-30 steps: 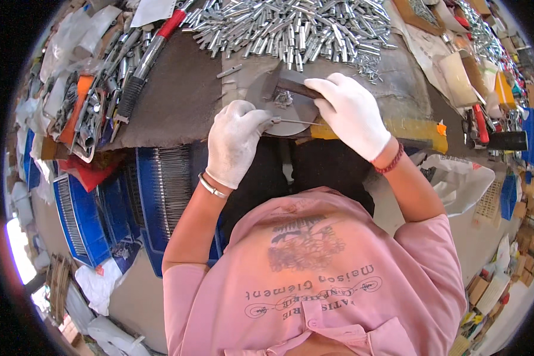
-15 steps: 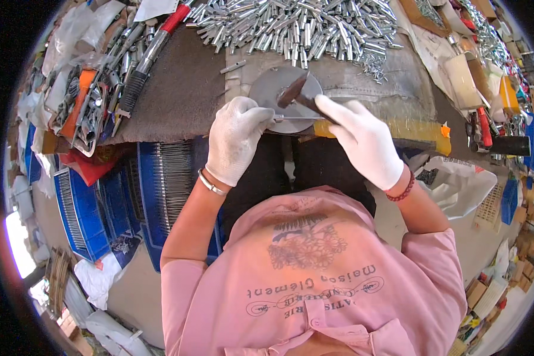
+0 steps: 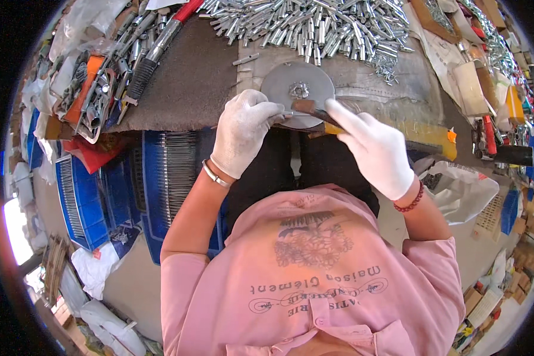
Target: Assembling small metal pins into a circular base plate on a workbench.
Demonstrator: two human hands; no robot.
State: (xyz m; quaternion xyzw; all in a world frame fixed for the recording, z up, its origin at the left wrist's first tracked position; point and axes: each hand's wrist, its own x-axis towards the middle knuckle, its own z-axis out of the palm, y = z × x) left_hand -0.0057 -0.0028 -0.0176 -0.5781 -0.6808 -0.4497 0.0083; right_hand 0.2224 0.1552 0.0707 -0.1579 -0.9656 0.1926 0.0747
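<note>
A hammer (image 3: 321,114) with a brownish head and dark handle is gripped in my right hand (image 3: 377,151), which wears a white glove. Its head is down at the near part of a round grey metal plate (image 3: 277,76), over the end of a thin metal rod (image 3: 289,113). My gloved left hand (image 3: 242,135) pinches that rod between thumb and fingers from the left. How far the rod runs under the hammer is hidden. On the plate lies a little heap of small shiny metal pieces (image 3: 299,90).
Beyond the plate spreads a big pile of metal tubes (image 3: 314,29), with one loose tube (image 3: 245,59) nearer. Assorted tools (image 3: 98,89) crowd the bench's left side. Blue bins (image 3: 153,196) of rods stand below left. A white plastic bag (image 3: 466,193) sits at right.
The hammer has come down from above the plate onto the rod's end, uncovering the small pieces behind it. My left hand keeps its pinch. The whole view has shifted slightly.
</note>
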